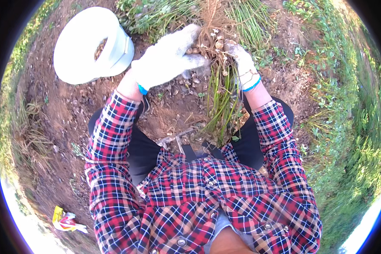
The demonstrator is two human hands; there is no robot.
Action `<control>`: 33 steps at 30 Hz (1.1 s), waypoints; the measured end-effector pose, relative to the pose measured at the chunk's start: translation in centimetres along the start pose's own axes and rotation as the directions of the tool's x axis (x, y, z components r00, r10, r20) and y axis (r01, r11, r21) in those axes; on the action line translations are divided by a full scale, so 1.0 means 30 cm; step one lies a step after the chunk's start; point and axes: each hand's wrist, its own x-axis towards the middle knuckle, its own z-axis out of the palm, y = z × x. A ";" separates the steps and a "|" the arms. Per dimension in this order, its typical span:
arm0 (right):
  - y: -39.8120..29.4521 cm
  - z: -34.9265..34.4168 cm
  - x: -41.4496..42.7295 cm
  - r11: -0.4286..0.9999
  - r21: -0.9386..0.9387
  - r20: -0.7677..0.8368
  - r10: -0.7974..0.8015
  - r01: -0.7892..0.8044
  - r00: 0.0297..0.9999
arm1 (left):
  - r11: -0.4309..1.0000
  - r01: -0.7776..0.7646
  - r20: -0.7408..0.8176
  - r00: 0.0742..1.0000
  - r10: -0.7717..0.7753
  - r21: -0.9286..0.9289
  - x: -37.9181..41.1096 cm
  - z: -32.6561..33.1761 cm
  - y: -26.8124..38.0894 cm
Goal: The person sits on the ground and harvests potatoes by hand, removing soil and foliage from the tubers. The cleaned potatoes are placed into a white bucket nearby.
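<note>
A pulled-up peanut plant (221, 104) hangs roots up before me, its green stems pointing down toward my lap. Brown roots and pale pods (219, 44) cluster at its upper end. My right hand (243, 60), in a white knit glove with a blue cuff edge, grips the plant from the right just below the roots. From the left, my left hand (165, 57) in a matching glove reaches to the root cluster. A few peanut pods (193, 50) sit in the crook between its thumb and fingers. Its fingertips are partly hidden among the roots.
A white plastic bucket (125, 57) with peanuts inside (100, 50) stands at the upper left. More uprooted plants (250, 22) lie ahead. A yellow and red plastic wrapper (65, 220) is on the soil (63, 127) at lower left. Green growth (336, 104) borders the right.
</note>
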 end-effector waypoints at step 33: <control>0.055 -0.036 0.032 0.621 -0.400 0.377 -0.559 0.674 0.738 | 0.458 0.512 -0.659 0.706 0.259 0.727 -0.139 -0.593 -0.340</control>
